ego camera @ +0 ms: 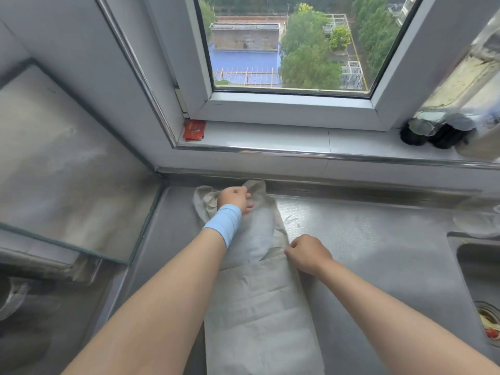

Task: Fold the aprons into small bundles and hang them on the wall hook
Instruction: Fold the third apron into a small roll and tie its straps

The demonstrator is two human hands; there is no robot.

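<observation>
With our left hand [234, 198] gripping the apron [259, 315] at its 12 o'clock end and right hand [307, 254] pinching its 3 o'clock edge on the tabletop [365, 239], uneven pulling could skew the fold.

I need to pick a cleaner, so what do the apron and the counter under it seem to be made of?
The apron looks like woven cloth, maybe cotton or linen: matte off-white, with soft creases and folds. The counter looks like stainless steel: grey, with a dull sheen and a fine embossed dot pattern.
</observation>
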